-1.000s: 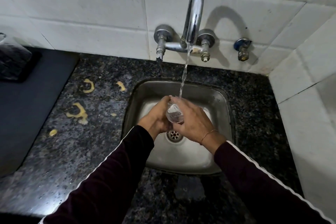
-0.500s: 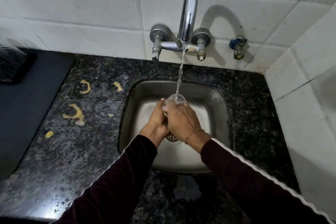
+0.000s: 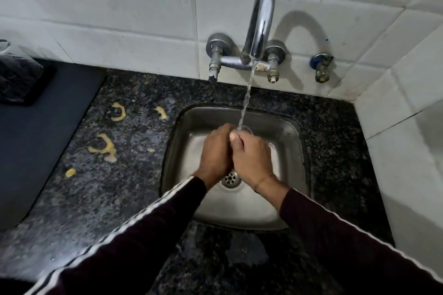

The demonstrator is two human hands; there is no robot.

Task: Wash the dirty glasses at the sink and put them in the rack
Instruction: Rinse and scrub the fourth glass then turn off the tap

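Countertop [image 3: 134,189]: dark speckled stone, wet in patches, with yellow food scraps [image 3: 105,147] left of the basin. Risk: a wet glass set down here could skid or pick up the scraps again. No rack shows in this view, so the carry will likely cross this surface.

Sink [image 3: 294,148]: steel basin set in the stone, drain [image 3: 230,178] showing between the wrists. Risk: a glass dropped from this height would strike hard metal and could chip or break.

Tap [image 3: 261,21]: chrome swan-neck on the tiled wall, running. The stream [image 3: 247,93] falls straight to the glass rim. Risk: water filling the glass adds weight and slickness to an already wet hold; splash may also reach the sleeves [image 3: 148,230], which sit low over the basin edge.

Left hand [image 3: 215,151]: over the basin, fingers curled toward the glass from its left side and pressed close against the other hand. It probably wraps the glass body, though the hold itself is hidden behind the knuckles.

Right hand [image 3: 254,158]: fingers and thumb curled round the glass from the right, thumb tip uppermost near the rim. Risk: both hands wet on smooth glass, so any twist while rubbing could let it slide out.

Glass [image 3: 245,130]: clear, held upright between the two hands above the drain, only the rim peeking out beyond the fingertips, directly under the stream.
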